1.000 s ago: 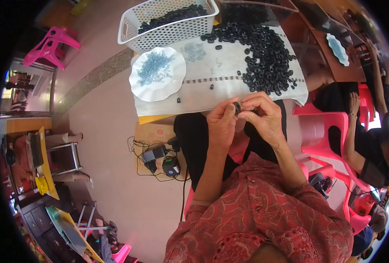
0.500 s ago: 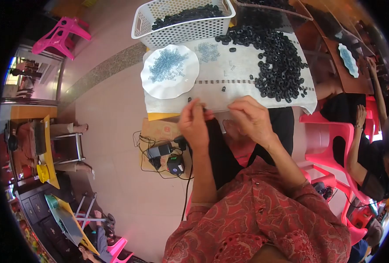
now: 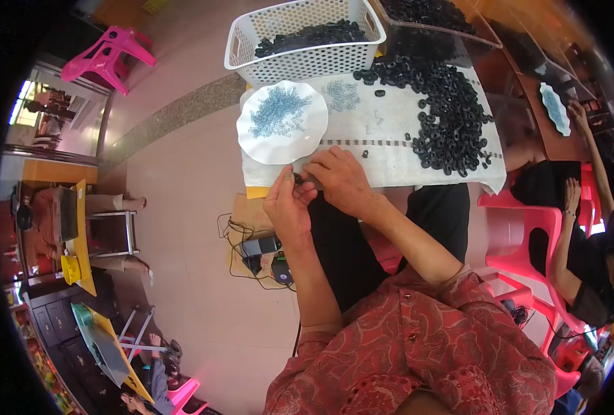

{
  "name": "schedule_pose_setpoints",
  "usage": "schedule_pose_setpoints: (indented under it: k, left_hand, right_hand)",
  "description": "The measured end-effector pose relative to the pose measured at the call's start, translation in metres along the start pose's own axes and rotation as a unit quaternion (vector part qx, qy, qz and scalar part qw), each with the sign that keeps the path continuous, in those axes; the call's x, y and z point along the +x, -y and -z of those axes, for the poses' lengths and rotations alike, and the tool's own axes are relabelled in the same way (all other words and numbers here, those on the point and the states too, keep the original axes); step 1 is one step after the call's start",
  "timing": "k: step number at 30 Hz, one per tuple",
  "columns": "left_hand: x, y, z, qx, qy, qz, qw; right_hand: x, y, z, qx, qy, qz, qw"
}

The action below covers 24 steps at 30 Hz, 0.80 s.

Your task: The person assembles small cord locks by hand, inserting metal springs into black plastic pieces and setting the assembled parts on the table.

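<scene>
L hand (image 3: 289, 209) pinches sm. blk part (image 3: 298, 178) btwn thumb & fingers. R hand (image 3: 343, 181) curled just beside; can't tell its grip.

Held part (image 3: 298, 178): black. Right heap of parts (image 3: 452, 124): black. Cloth (image 3: 393, 171): white, 1 dashed dark stripe (image 3: 379, 143). Far basket (image 3: 314, 67): white, perforated pattern. Left plate (image 3: 279, 153): white; small pieces (image 3: 279, 111) on it: pale blue. Near shirt (image 3: 417, 339): red, paler swirling pattern. Far left stool (image 3: 94, 62): pink.

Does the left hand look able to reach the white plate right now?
Likely yes: the left hand is just short of the white plate, nothing visible between, though it holds a black piece.
</scene>
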<state>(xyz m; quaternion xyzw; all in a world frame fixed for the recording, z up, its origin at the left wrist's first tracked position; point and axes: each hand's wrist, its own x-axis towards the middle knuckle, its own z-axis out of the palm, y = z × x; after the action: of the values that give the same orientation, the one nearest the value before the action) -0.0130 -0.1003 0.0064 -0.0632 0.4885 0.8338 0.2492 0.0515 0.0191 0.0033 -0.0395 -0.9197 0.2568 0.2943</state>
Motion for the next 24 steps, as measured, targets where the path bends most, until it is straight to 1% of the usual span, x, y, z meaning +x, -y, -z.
schedule_pose_setpoints:
  k: [9, 11, 12, 14, 15, 16, 17, 18, 20, 21, 22, 24]
  left_hand:
    - [0.01, -0.006, 0.001, -0.007, 0.003, -0.007, 1.0]
    - [0.007, -0.005, 0.001, 0.041, -0.009, -0.036, 0.998]
    - [0.004, -0.005, -0.002, 0.041, -0.012, -0.036, 0.998]
    - [-0.003, -0.004, -0.009, 0.22, -0.032, -0.117, 0.968]
    - [-0.001, 0.001, -0.008, 0.22, -0.032, -0.116, 0.968]
    - [0.003, 0.007, -0.006, 0.303, -0.016, -0.179, 0.936]
    - [0.006, 0.013, -0.006, 0.382, 0.0, -0.24, 0.893]
    - [0.005, 0.014, -0.011, 0.381, 0.002, -0.239, 0.893]
    - [0.004, 0.015, -0.021, 0.453, 0.04, -0.332, 0.826]
    - [0.005, 0.016, -0.022, 0.492, 0.043, -0.35, 0.796]
    - [0.007, 0.018, -0.024, 0.492, 0.044, -0.35, 0.796]
    - [0.008, 0.019, -0.028, 0.553, 0.03, -0.42, 0.719]
  right_hand:
    - [-0.008, -0.004, 0.0, -0.063, 0.023, -0.025, 0.997]
    - [-0.016, -0.011, 0.004, 0.004, -0.064, -0.021, 0.998]
    - [-0.019, -0.013, 0.009, 0.006, -0.062, -0.021, 0.998]
    - [-0.024, -0.017, 0.026, 0.022, -0.136, -0.097, 0.986]
    - [-0.026, -0.022, 0.032, 0.021, -0.135, -0.097, 0.986]
    - [-0.029, -0.028, 0.039, 0.015, -0.145, -0.119, 0.982]
    - [-0.031, -0.032, 0.045, 0.007, -0.155, -0.142, 0.978]
    - [-0.032, -0.033, 0.051, 0.004, -0.153, -0.166, 0.974]
    - [-0.035, -0.044, 0.056, -0.003, -0.152, -0.166, 0.974]
    - [-0.036, -0.047, 0.059, -0.008, -0.15, -0.168, 0.974]
    - [-0.037, -0.049, 0.061, -0.013, -0.148, -0.167, 0.975]
    - [-0.041, -0.049, 0.063, -0.007, -0.151, -0.174, 0.973]
